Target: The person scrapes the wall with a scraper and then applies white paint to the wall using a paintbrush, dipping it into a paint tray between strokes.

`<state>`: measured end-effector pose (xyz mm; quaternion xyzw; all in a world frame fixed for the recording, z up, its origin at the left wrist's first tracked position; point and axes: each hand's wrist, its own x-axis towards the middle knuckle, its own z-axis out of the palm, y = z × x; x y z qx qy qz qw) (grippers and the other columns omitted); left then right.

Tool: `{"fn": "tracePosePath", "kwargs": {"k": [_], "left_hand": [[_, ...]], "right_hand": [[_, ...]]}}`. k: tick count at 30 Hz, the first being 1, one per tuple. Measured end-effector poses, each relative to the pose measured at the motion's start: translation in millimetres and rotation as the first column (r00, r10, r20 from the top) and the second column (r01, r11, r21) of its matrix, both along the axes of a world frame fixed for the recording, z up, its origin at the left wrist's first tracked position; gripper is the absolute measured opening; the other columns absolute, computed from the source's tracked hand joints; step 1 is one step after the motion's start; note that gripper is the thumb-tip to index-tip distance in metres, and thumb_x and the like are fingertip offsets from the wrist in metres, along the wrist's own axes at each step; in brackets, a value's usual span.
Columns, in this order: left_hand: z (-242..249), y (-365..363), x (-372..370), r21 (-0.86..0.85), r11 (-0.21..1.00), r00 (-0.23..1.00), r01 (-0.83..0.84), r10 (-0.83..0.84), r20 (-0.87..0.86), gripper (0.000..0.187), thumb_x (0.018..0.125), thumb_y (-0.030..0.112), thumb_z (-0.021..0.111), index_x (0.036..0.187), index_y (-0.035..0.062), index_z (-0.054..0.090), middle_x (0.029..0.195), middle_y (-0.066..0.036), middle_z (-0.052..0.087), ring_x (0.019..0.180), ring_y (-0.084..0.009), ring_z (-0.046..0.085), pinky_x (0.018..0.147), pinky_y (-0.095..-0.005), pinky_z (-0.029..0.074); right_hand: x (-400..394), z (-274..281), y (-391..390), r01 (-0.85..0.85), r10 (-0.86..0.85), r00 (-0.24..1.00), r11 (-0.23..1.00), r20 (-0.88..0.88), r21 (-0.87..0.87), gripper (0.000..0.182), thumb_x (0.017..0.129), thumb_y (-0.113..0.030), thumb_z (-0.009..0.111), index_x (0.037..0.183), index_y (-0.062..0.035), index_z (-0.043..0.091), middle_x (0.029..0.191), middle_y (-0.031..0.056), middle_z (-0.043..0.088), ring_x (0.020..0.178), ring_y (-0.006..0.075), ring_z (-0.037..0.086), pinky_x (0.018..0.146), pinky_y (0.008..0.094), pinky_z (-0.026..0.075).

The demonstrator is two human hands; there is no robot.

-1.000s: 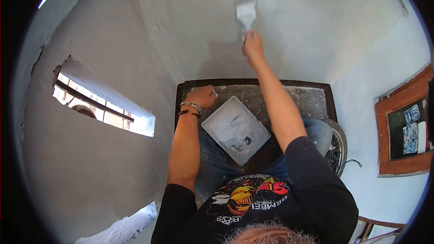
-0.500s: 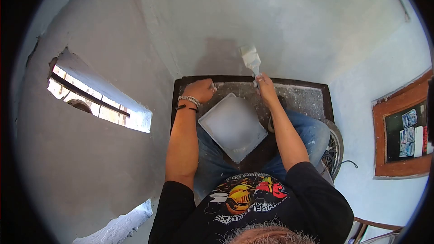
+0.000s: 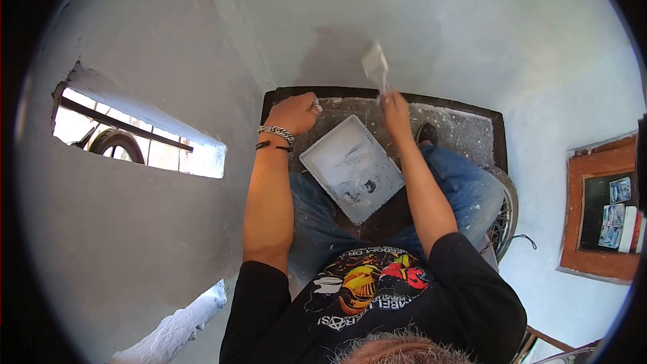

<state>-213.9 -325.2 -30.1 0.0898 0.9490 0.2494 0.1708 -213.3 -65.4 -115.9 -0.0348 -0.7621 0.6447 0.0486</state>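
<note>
My right hand is closed around the handle of a wide brush with whitish bristles. The brush points at the pale wall, slightly blurred by motion; whether it touches the wall cannot be told. My left hand, with bracelets at the wrist, is closed in a fist above the dark floor edging. Something small and pale shows at its fingers, too small to name. Between my forearms lies a square, paint-smeared white tray, with dark patches on its surface, between my legs.
A grey wall with a slot-like opening stands at the left, a wheel visible through it. At the right are a spoked wheel beside my knee and a wooden frame on the wall. Dark edging borders the speckled floor.
The brush and my right hand appear higher in the view. My left hand, the tray and the floor edging also sit higher, as the view has shifted. The tray's dark patches now show clearly.
</note>
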Motion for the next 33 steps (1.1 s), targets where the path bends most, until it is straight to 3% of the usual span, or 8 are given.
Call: {"fn": "tracePosePath", "kwargs": {"k": [2, 8, 11, 14, 20, 23, 26, 33], "left_hand": [[-4, 2, 0, -0.007, 1.000, 1.000, 0.004, -0.004, -0.029, 0.028, 0.089, 0.031, 0.051, 0.103, 0.0077, 0.059, 0.100, -0.016, 0.065, 0.096, -0.0352, 0.060, 0.080, -0.0434, 0.046], [-3, 7, -2, -0.043, 0.998, 0.996, 0.048, -0.051, -0.068, 0.029, 0.089, 0.031, 0.051, 0.102, 0.0070, 0.059, 0.100, -0.017, 0.065, 0.097, -0.0362, 0.060, 0.079, -0.0452, 0.046], [1, 17, 2, -0.052, 0.993, 0.990, 0.108, -0.112, -0.085, 0.029, 0.088, 0.031, 0.051, 0.100, 0.0061, 0.060, 0.100, -0.018, 0.064, 0.096, -0.0367, 0.060, 0.079, -0.0462, 0.046], [5, 16, 5, -0.038, 0.992, 0.986, 0.116, -0.120, -0.118, 0.029, 0.088, 0.031, 0.052, 0.097, 0.0054, 0.061, 0.099, -0.019, 0.064, 0.095, -0.0373, 0.060, 0.079, -0.0470, 0.047], [3, -1, 7, -0.050, 0.998, 0.995, 0.039, -0.043, -0.091, 0.029, 0.088, 0.031, 0.052, 0.093, 0.0045, 0.062, 0.095, -0.018, 0.065, 0.092, -0.0375, 0.060, 0.077, -0.0477, 0.047], [2, -9, 12, -0.050, 0.998, 0.994, 0.025, -0.030, -0.106, 0.028, 0.088, 0.031, 0.052, 0.091, 0.0048, 0.062, 0.092, -0.017, 0.065, 0.090, -0.0373, 0.061, 0.075, -0.0477, 0.047], [3, -13, 13, -0.043, 0.999, 0.991, 0.008, -0.014, -0.130, 0.028, 0.088, 0.032, 0.052, 0.090, 0.0057, 0.061, 0.087, -0.017, 0.065, 0.087, -0.0370, 0.061, 0.072, -0.0478, 0.046], [14, -10, 15, -0.008, 1.000, 0.979, -0.024, 0.022, -0.204, 0.027, 0.089, 0.032, 0.051, 0.087, 0.0065, 0.060, 0.085, -0.015, 0.065, 0.085, -0.0367, 0.061, 0.070, -0.0480, 0.046]], "right_hand": [[-23, 48, -17, -0.087, 0.061, 0.993, 0.954, -0.099, -0.289, 0.021, 0.098, -0.026, 0.046, 0.096, -0.0057, 0.052, 0.073, -0.0001, 0.048, 0.050, 0.0075, 0.042, 0.043, 0.0230, 0.033], [-64, 110, -38, -0.074, -0.080, 0.951, 0.879, -0.299, -0.470, 0.018, 0.099, -0.025, 0.045, 0.101, -0.0074, 0.049, 0.073, -0.0004, 0.049, 0.049, 0.0066, 0.041, 0.042, 0.0226, 0.032], [-72, 119, -46, -0.114, 0.001, 0.974, 0.867, -0.227, -0.486, 0.019, 0.098, -0.023, 0.046, 0.102, -0.0052, 0.051, 0.070, 0.0004, 0.053, 0.053, 0.0088, 0.048, 0.046, 0.0249, 0.038], [-87, 97, -88, -0.089, 0.063, 0.935, 0.994, -0.350, -0.059, 0.021, 0.097, -0.022, 0.048, 0.101, -0.0015, 0.051, 0.069, 0.0051, 0.056, 0.058, 0.0154, 0.054, 0.053, 0.0307, 0.042], [-110, 80, -155, 0.015, 0.047, 0.899, 0.991, -0.435, 0.136, 0.021, 0.097, -0.023, 0.049, 0.097, -0.0020, 0.053, 0.068, -0.0006, 0.050, 0.058, 0.0072, 0.045, 0.053, 0.0244, 0.038], [-117, 88, -161, 0.027, -0.039, 0.902, 0.999, -0.430, -0.034, 0.022, 0.095, -0.020, 0.050, 0.100, 0.0014, 0.052, 0.067, 0.0160, 0.057, 0.060, 0.0281, 0.056, 0.058, 0.0391, 0.044], [-121, 79, -163, 0.005, -0.044, 0.894, 0.996, -0.445, -0.088, 0.022, 0.095, -0.020, 0.049, 0.100, 0.0017, 0.052, 0.068, 0.0193, 0.057, 0.063, 0.0342, 0.058, 0.059, 0.0412, 0.044], [-124, 9, -165, 0.124, -0.027, 0.957, 0.938, -0.289, 0.323, 0.023, 0.094, -0.020, 0.051, 0.092, 0.0026, 0.050, 0.074, 0.0268, 0.058, 0.074, 0.0472, 0.056, 0.063, 0.0471, 0.044]]}}
